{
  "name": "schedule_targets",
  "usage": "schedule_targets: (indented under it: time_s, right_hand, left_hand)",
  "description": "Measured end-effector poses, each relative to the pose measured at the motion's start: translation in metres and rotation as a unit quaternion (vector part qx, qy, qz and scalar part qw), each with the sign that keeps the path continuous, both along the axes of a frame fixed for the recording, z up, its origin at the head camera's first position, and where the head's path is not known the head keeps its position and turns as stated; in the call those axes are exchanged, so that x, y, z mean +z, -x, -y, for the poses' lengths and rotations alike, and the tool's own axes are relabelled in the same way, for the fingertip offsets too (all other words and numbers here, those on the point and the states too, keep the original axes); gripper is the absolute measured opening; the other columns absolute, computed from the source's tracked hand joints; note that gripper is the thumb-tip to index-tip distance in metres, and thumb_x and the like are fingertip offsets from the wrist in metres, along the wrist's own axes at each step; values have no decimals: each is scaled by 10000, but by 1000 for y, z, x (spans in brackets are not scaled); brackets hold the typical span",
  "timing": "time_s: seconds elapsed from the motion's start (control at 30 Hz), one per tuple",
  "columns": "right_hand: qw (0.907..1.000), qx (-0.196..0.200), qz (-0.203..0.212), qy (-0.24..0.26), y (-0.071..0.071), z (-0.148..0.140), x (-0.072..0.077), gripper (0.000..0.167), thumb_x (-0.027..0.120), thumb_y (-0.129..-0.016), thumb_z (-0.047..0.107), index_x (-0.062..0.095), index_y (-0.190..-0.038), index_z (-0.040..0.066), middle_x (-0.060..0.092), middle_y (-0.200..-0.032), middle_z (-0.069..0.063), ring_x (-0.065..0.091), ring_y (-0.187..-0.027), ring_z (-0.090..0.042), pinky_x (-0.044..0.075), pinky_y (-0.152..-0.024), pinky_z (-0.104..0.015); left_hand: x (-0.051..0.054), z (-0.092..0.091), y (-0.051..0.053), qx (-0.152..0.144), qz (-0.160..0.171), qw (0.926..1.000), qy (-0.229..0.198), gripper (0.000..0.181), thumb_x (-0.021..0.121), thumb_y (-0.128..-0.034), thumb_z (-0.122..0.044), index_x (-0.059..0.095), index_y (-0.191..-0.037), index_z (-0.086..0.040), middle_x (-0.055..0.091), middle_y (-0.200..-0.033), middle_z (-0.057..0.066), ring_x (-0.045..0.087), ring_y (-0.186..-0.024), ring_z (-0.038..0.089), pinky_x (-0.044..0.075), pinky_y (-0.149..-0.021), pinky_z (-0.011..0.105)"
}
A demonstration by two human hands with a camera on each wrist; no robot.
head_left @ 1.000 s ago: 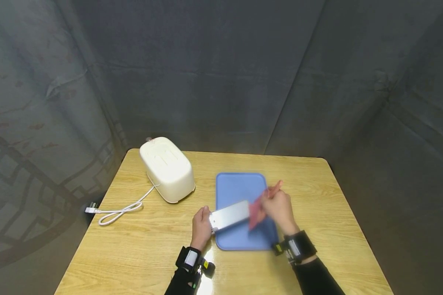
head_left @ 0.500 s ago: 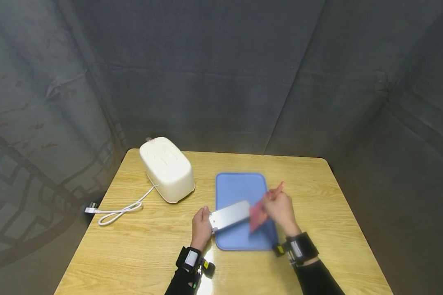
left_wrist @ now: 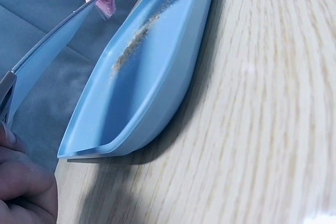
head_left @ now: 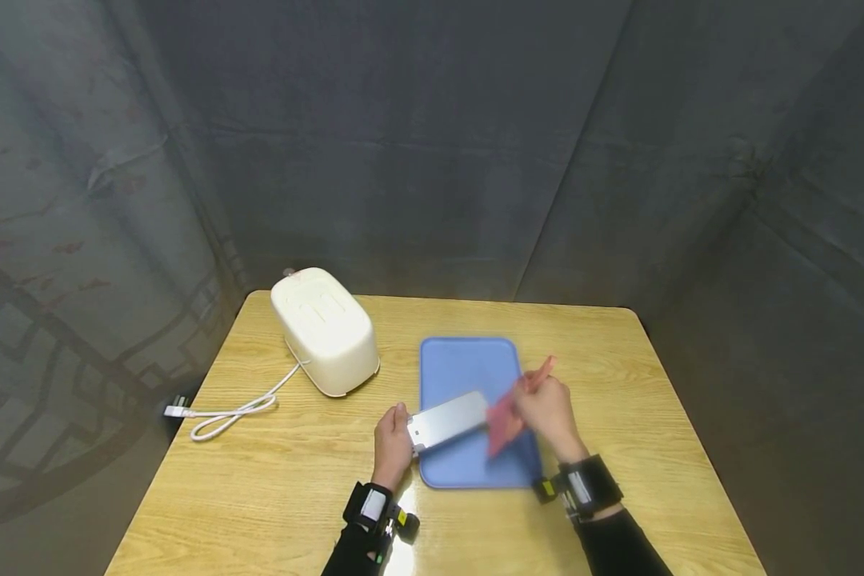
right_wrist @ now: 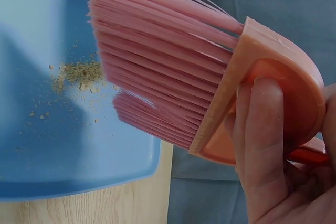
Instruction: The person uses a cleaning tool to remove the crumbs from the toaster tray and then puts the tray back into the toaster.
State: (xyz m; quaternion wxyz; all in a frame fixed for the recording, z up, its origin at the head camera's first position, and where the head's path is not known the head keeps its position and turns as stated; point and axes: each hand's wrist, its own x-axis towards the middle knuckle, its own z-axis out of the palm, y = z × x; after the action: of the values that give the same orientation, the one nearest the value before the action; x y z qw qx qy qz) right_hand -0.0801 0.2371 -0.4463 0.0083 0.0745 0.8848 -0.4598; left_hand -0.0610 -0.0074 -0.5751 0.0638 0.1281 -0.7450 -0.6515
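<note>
My left hand grips one end of a flat silver metal crumb tray, holding it raised and tilted above a blue tray. In my right hand is a small hand brush with pink bristles and an orange-pink handle. The bristles are at the crumb tray's far end, seemingly touching it. Brown-green crumbs lie on the floor of the blue tray, in a streak with a few loose specks. The left wrist view shows only the knuckles of my left hand and the crumb tray's edge.
A cream-white toaster-like appliance stands at the back left of the wooden table. Its bundled white cord and plug reach the table's left edge. Grey cloth hangs behind and at both sides.
The brush bristles shift slightly downward and to the right at the crumb tray's end, with my right hand shifting a little. My left hand and the crumb tray stay almost still.
</note>
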Motion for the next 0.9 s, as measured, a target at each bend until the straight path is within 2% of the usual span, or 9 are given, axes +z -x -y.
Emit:
schedule_targets:
  time_s: [0.27,0.53,0.7,0.9]
  right_hand:
    - [9999,62,-31,-92,-1,0,0,214,593,-969,110,691,-1086,-40,673,-714,-91,502,-454,-172,354,-374,-253]
    - [9998,24,-66,-176,-2,1,0,186,619,-946,110,707,-1040,-24,630,-680,-87,448,-460,-154,355,-384,-263]
    - [9998,4,-109,-135,-3,1,0,146,623,-945,115,703,-970,-5,614,-662,-85,458,-458,-162,364,-385,-273]
    - [9998,36,-168,-101,-4,0,-2,167,629,-947,121,702,-1018,-12,643,-704,-92,498,-476,-179,392,-392,-283]
  left_hand:
    - [1,-1,0,40,81,9999,121,416,411,-1112,-300,583,-820,-60,542,-717,24,526,-677,159,433,-634,298]
    - [-1,0,1,55,89,9998,195,413,415,-1112,-290,601,-835,-47,570,-737,37,539,-695,160,444,-654,309]
    - [-1,1,1,78,82,9997,196,408,417,-1112,-282,602,-842,-39,573,-743,43,540,-701,160,448,-664,314]
    - [1,2,1,110,87,9995,267,395,421,-1111,-265,603,-843,-37,573,-745,52,535,-699,167,449,-669,330]
